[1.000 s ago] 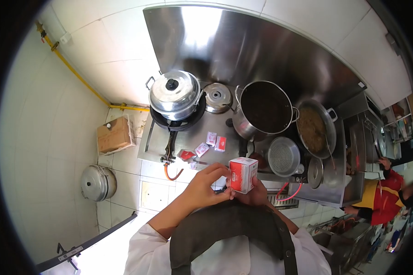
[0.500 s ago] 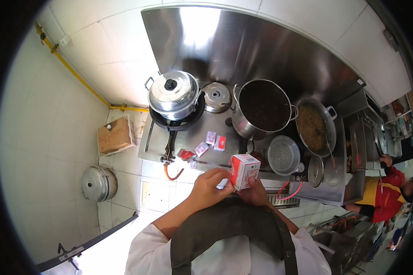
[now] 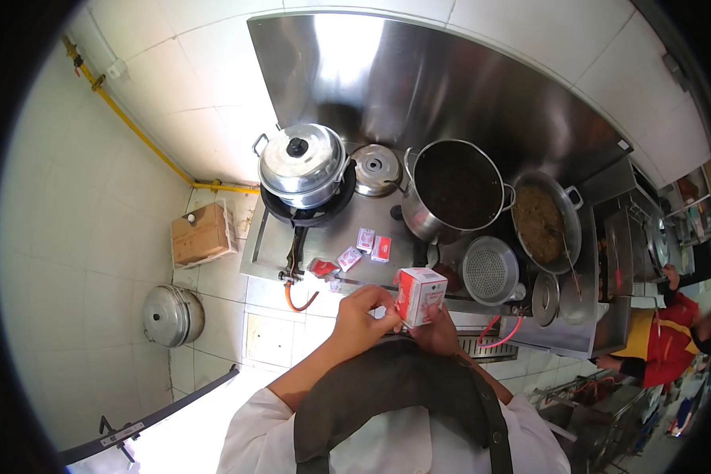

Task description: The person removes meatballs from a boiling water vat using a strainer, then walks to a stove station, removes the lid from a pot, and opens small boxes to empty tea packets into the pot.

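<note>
A red-and-white cardboard box (image 3: 421, 296) is held up in front of my chest, near the stove's front edge. My right hand (image 3: 436, 333) grips it from below and the right, thumb against its printed side. At the box's lower left edge, my left hand (image 3: 363, 317) has its thumb and fingers pinched together; what sits between them is too small to make out. Beyond, on the steel stove top, lie small red-and-white packets (image 3: 381, 249) and a crumpled red-and-clear wrapper (image 3: 322, 268).
A lidded pot (image 3: 300, 162), a tall pot of dark liquid (image 3: 454, 186), a perforated strainer (image 3: 490, 271) and a wide pan of brown food (image 3: 539, 221) stand on the stove (image 3: 371, 213). A co-worker in red and yellow (image 3: 662, 340) is at the right. A cardboard box (image 3: 201, 235) sits left.
My left hand's fingers have shifted slightly at the box's lower edge. The box stays in my right hand, nearly in place. The whole view has moved a little.
</note>
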Available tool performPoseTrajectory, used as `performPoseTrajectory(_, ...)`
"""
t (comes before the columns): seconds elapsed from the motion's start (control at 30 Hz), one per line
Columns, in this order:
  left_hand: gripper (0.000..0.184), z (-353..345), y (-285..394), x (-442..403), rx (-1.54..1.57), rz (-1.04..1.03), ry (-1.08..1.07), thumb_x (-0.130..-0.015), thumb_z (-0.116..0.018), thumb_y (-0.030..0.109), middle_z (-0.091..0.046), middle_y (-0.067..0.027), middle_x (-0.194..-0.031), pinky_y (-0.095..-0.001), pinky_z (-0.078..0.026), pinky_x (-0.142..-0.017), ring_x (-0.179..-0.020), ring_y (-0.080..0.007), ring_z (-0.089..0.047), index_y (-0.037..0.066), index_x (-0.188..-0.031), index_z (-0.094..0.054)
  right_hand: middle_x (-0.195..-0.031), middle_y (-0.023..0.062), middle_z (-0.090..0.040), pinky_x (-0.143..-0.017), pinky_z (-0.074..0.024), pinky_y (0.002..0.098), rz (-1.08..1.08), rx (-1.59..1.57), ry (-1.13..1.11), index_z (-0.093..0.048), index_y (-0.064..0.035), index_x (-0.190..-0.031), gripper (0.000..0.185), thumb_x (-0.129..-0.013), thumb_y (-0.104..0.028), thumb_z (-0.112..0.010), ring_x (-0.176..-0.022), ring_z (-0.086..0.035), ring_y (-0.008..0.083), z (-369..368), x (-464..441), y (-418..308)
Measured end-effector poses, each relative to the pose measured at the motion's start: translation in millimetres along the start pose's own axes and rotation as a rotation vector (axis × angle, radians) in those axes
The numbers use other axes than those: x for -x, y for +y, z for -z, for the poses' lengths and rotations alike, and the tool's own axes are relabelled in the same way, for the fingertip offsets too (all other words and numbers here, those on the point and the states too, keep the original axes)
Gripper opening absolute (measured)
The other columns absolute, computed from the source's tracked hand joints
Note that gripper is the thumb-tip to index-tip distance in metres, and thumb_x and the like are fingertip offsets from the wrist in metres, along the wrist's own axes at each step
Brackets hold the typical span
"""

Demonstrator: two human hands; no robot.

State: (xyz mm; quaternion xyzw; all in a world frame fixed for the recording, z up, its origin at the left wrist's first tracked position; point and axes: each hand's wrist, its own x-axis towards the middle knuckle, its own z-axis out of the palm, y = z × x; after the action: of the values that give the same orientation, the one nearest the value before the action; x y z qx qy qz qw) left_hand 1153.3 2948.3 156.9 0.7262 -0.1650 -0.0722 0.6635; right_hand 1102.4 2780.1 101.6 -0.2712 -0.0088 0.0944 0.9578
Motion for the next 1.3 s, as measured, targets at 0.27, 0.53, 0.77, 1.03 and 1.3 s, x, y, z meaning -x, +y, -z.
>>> performPoseTrajectory(0.27,0.008,6.6,-40.7,-3.2,0.58,0.374,0.065,-0.081,-0.052,-0.005,-0.059,-0.0052,-0.081,-0.0291,-0.053,-0.076,-0.079,-0.0139,-0.062,-0.001,-0.083,-0.058,-0.109,0.0183,-0.058,-0.071,-0.0484,0.0368,-0.247,-0.222,-0.117,-0.042,-0.0036,-0.129,0.059,-0.093,-0.05,-0.04,-0.088,-0.059,0.023,-11.3,-7.6,-12.9)
performPoseTrajectory(0.53,0.013,16.2,-41.1,-16.3,0.648,0.207,-0.049,-0.084,-0.04,0.002,-0.047,-0.0052,-0.071,-0.0334,-0.054,-0.073,-0.066,-0.0118,-0.05,0.002,-0.072,-0.045,-0.102,0.0175,-0.054,-0.068,-0.0467,0.0324,-0.313,-0.3,-0.059,-0.039,-0.0011,-0.13,0.067,-0.092,-0.056,-0.035,-0.076,-0.054,0.019,-12.6,-12.3,-21.5)
performPoseTrajectory(0.77,0.024,19.6,-148.8,-25.2,0.362,0.391,0.146,-0.091,-0.043,0.017,-0.045,-0.0027,-0.063,-0.0298,-0.053,-0.062,-0.056,-0.0095,-0.048,0.003,-0.072,-0.047,-0.101,0.0177,-0.054,-0.064,-0.0452,0.0306,-0.255,-0.281,0.061,-0.039,0.0009,-0.128,0.068,-0.091,-0.056,-0.038,-0.074,-0.051,0.0183,1.5,-11.0,-31.2)
performPoseTrajectory(1.03,0.027,98.6,-342.5,46.9,-0.636,0.615,0.029,-0.087,-0.057,0.021,-0.061,-0.0143,-0.06,-0.033,-0.052,-0.051,-0.052,-0.0196,-0.064,-0.004,-0.079,-0.062,-0.101,0.0184,-0.055,-0.065,-0.0456,0.0309,-0.246,-0.248,0.087,-0.041,0.0,-0.126,0.065,-0.091,-0.054,-0.04,-0.075,-0.053,0.0193,9.6,-12.6,-37.6)
performPoseTrajectory(1.3,0.015,94.7,-272.2,-5.8,-0.256,0.484,0.354,-0.079,-0.065,0.012,-0.064,-0.0073,-0.062,-0.0275,-0.048,-0.053,-0.056,-0.0145,-0.063,-0.002,-0.078,-0.067,-0.102,0.018,-0.055,-0.067,-0.0458,0.0324,-0.309,-0.261,0.084,-0.044,-0.0022,-0.125,0.062,-0.091,-0.054,-0.04,-0.077,-0.055,0.0191,12.0,-21.4,-30.0)
